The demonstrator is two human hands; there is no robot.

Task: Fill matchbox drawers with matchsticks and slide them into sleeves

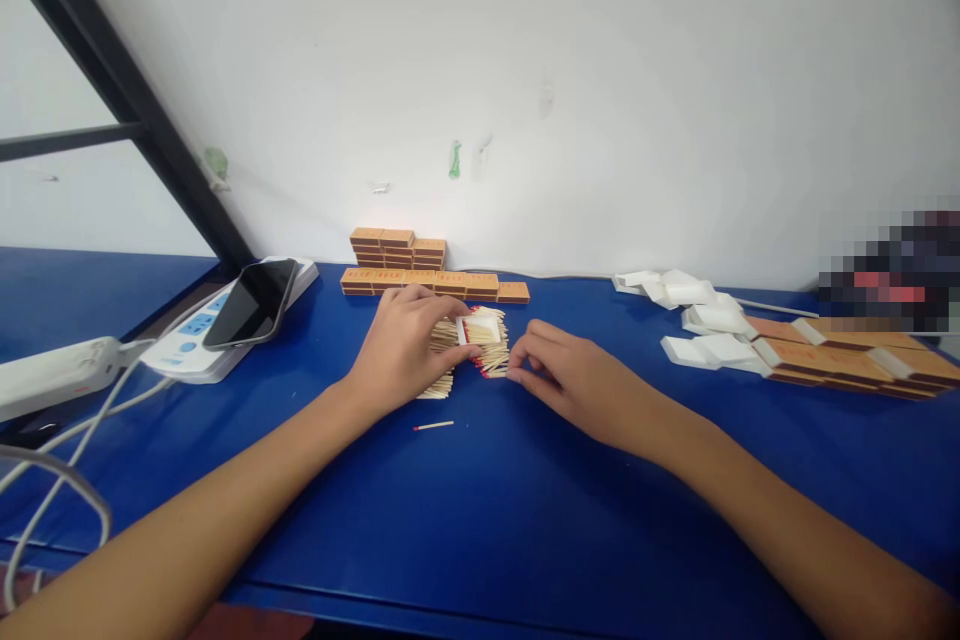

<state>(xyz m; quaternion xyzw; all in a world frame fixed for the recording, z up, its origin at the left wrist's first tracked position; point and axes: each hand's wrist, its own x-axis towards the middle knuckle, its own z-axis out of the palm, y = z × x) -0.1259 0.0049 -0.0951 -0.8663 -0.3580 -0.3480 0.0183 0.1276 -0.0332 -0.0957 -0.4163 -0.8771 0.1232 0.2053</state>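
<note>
My left hand (pixel 409 345) grips a small white matchbox tray (pixel 486 328) between thumb and fingers. A few red-tipped matches lie in the tray, which is over a pile of loose matches (pixel 493 356). More matches (pixel 439 388) show under and beside my left hand, partly covered by it. At the pile's right edge is my right hand (pixel 559 375), its fingers curled and thumb and fingertips drawn together by the match ends. Whatever is between those fingertips is too small to make out. One single match (pixel 433 426) lies apart on the blue tabletop (pixel 480 520).
Closed matchboxes form a row (pixel 420 282) and a stack (pixel 397 248) by the wall. To the right are white empty trays (pixel 712 352) and orange matchbox sleeves (pixel 832 357). A phone (pixel 251 305) rests on a power strip (pixel 196 352) at left, among white cables (pixel 82 440).
</note>
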